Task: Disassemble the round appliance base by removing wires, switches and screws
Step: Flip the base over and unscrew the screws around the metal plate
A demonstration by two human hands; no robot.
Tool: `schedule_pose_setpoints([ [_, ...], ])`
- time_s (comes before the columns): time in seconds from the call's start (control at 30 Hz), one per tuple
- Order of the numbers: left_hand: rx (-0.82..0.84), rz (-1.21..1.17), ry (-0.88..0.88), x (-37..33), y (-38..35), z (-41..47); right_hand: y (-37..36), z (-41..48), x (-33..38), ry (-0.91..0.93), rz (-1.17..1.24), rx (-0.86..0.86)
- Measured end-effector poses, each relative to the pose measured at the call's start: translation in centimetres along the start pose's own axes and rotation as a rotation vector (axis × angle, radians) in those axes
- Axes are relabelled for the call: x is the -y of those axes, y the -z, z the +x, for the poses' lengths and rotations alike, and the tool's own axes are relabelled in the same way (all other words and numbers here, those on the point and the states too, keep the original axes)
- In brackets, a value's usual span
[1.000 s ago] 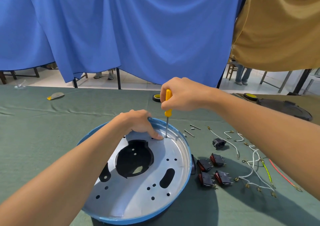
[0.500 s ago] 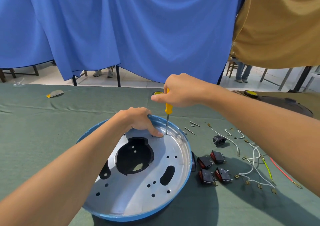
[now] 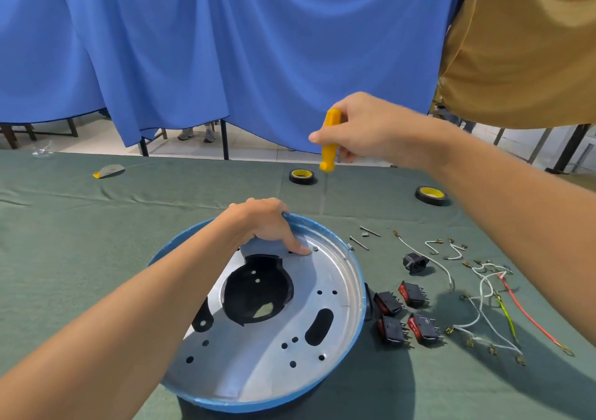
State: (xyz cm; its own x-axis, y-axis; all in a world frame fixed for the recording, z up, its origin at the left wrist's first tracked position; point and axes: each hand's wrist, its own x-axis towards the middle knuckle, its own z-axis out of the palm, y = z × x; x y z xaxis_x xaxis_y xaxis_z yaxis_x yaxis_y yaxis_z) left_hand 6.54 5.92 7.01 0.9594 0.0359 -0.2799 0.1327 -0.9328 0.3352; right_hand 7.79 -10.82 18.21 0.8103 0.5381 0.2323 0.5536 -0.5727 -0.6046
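Round base (image 3: 277,348) sits on the worktop (image 3: 80,258), tilted. Our left hand (image 3: 267,223) grips its far rim, fingers curled, one fingertip beside a loose screw (image 3: 315,248). Thin stiff metal, light, likely slippery; hold by the rim. Our right hand (image 3: 367,129), fingers closed on the screwdriver (image 3: 329,140), hovers above. Switches (image 3: 406,316) and wires (image 3: 483,290) lie right.
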Motion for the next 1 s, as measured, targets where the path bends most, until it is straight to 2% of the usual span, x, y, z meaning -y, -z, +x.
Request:
schedule_pose_setpoints([
  [0.07, 0.000, -0.008, 0.001, 0.0, 0.0, 0.0, 0.8, 0.0, -0.6, -0.003, -0.009, 0.070],
  [0.23, -0.005, -0.010, 0.010, 0.0, -0.1, -0.1, -2.1, -1.2, -2.3, 0.171, -0.463, 0.233],
  [0.4, -0.020, 0.007, 0.006, -0.2, -0.1, 0.1, -5.8, -1.5, -4.0, 0.257, -0.640, 0.387],
  [0.67, -0.028, -0.026, -0.008, -0.1, -0.2, 0.3, -7.4, -0.9, -4.4, 0.315, -0.900, 0.435],
  [1.0, -0.013, -0.026, -0.043, 0.1, 0.0, 0.7, -8.0, 0.2, -3.9, 0.468, -1.045, 0.499],
])
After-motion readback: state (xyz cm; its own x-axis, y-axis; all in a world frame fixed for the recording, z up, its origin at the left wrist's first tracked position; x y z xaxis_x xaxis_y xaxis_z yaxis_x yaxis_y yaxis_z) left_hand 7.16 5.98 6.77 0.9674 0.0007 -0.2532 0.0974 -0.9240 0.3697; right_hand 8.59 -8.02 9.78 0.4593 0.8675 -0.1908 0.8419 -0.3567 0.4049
